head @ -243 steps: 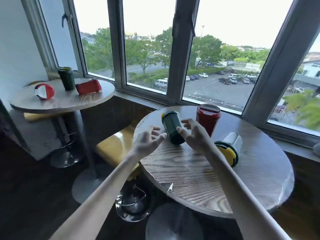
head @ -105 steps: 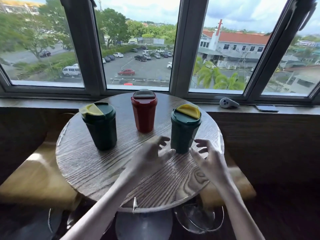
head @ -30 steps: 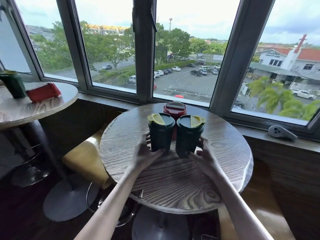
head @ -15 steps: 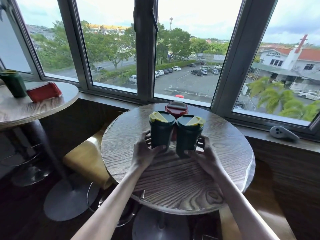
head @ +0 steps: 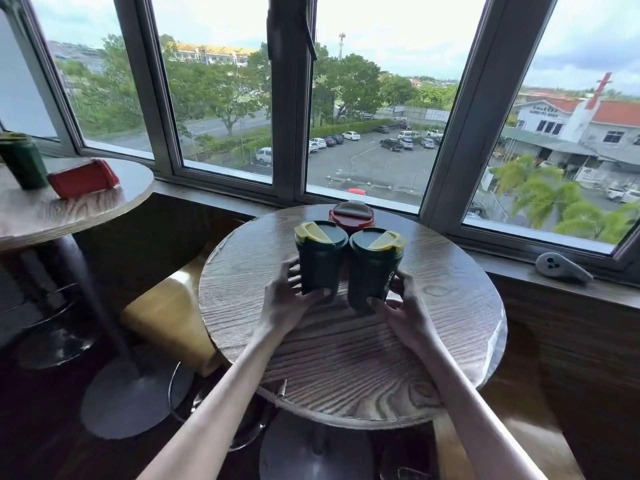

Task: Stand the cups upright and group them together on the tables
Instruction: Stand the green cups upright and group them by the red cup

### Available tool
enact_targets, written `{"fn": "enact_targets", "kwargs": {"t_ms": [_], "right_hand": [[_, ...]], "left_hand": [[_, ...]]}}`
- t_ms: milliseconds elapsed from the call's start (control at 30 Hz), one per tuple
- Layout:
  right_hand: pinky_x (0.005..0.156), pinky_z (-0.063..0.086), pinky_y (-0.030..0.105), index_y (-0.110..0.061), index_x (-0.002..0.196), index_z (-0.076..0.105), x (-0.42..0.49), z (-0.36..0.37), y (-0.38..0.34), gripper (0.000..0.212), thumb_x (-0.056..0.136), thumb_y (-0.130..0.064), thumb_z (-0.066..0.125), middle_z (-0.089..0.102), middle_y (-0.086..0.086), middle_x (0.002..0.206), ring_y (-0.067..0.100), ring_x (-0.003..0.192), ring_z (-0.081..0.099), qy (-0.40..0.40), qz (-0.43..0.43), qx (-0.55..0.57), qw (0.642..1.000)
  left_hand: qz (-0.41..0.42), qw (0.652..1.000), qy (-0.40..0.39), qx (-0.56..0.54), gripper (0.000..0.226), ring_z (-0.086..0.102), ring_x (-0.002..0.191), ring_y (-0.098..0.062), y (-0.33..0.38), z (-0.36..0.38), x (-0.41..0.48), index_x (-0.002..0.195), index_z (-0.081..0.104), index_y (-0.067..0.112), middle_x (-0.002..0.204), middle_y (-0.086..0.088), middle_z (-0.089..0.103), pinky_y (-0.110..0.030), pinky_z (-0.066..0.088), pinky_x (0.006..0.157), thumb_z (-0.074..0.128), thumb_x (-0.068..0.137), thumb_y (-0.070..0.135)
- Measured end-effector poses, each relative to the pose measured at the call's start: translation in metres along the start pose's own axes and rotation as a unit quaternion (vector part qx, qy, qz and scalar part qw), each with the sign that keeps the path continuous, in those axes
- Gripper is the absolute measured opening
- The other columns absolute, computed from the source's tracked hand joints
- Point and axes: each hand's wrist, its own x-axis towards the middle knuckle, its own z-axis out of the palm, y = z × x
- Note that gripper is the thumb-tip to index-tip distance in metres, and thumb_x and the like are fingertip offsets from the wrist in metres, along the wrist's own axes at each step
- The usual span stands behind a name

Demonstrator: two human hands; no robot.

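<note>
Three lidded cups stand upright and close together on the near round wooden table (head: 346,358). My left hand (head: 287,299) grips the base of the left green cup (head: 320,258), which has a yellow flap on its lid. My right hand (head: 403,306) grips the base of the right green cup (head: 372,268). A red cup (head: 351,214) stands just behind the two, mostly hidden. On the far left table (head: 69,213) a green cup (head: 22,161) stands upright and a red cup (head: 83,178) lies on its side.
Yellow stool seats (head: 173,313) sit between and under the tables. A window sill runs behind the near table, with a grey controller (head: 562,268) lying on it at the right. Metal table bases (head: 128,400) stand on the dark floor.
Over the last second both hands have kept hold of the two green cups, which sit pressed together in front of the red cup. Earlier the cups stood spread apart, and one lay on its side.
</note>
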Motion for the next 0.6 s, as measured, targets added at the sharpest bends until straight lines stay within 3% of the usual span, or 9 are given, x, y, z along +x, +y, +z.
{"fn": "enact_targets", "kwargs": {"t_ms": [100,200,233,333,433,500,600], "right_hand": [[0.067,0.052,0.014,-0.017,0.134,0.037,-0.0014,-0.0005,-0.0018,0.071,0.075,-0.011,0.076,0.054,0.004,0.123,0.024,0.102,0.062,0.006,0.001,0.007,1.000],[0.074,0.053,0.026,-0.017,0.130,0.038,-0.0022,0.0003,-0.0064,0.072,0.072,-0.016,0.080,0.054,-0.006,0.112,0.017,0.092,0.062,0.024,0.005,-0.001,1.000],[0.071,0.052,0.023,-0.016,0.130,0.038,-0.0027,0.0004,-0.0079,0.072,0.071,-0.017,0.080,0.054,-0.006,0.111,0.013,0.087,0.062,0.027,0.007,-0.007,1.000],[0.066,0.048,0.013,-0.015,0.129,0.037,-0.0027,0.0003,-0.0089,0.073,0.071,-0.020,0.080,0.056,-0.002,0.115,0.009,0.088,0.062,0.025,0.003,-0.011,1.000],[0.077,0.051,0.019,-0.017,0.126,0.036,-0.0032,-0.0008,-0.0080,0.069,0.072,-0.016,0.079,0.055,0.002,0.120,0.016,0.107,0.058,0.014,-0.001,0.007,1.000],[0.083,0.051,0.024,-0.016,0.126,0.036,-0.0039,-0.0018,-0.0080,0.067,0.073,-0.011,0.077,0.055,0.002,0.119,0.015,0.111,0.056,0.011,-0.006,0.010,1.000],[0.080,0.051,0.020,-0.015,0.125,0.037,-0.0044,-0.0027,-0.0076,0.066,0.073,-0.011,0.077,0.055,0.002,0.118,0.015,0.109,0.056,0.010,-0.009,0.009,1.000]], "left_hand": [[0.007,1.000,0.005,0.015,0.080,0.064,0.090,-0.009,0.0027,-0.0004,-0.0010,0.126,0.046,0.020,0.103,0.008,0.061,-0.025,0.054,0.084,0.089,0.059,0.027],[0.014,1.000,0.002,0.027,0.082,0.065,0.093,-0.013,0.0041,-0.0006,-0.0010,0.125,0.045,0.020,0.115,-0.001,0.065,-0.034,0.055,0.087,0.089,0.057,0.030],[0.016,0.999,0.001,0.032,0.083,0.065,0.094,-0.014,0.0042,-0.0005,-0.0008,0.125,0.044,0.020,0.117,-0.003,0.065,-0.034,0.055,0.087,0.089,0.057,0.031],[0.024,0.998,-0.002,0.050,0.082,0.061,0.090,-0.007,0.0046,-0.0006,-0.0015,0.126,0.043,0.019,0.114,0.001,0.064,-0.014,0.051,0.079,0.089,0.059,0.029],[0.036,0.998,0.001,0.058,0.078,0.059,0.089,-0.004,0.0037,0.0000,-0.0024,0.127,0.044,0.017,0.110,0.004,0.061,0.000,0.045,0.068,0.087,0.062,0.021],[0.039,0.998,0.003,0.058,0.077,0.061,0.092,-0.005,0.0013,0.0002,-0.0024,0.127,0.045,0.016,0.112,0.004,0.062,-0.004,0.049,0.074,0.086,0.062,0.020],[0.037,0.998,0.007,0.051,0.076,0.065,0.097,-0.007,-0.0029,0.0008,-0.0018,0.126,0.046,0.018,0.116,0.003,0.065,-0.025,0.055,0.085,0.086,0.062,0.023]]}}
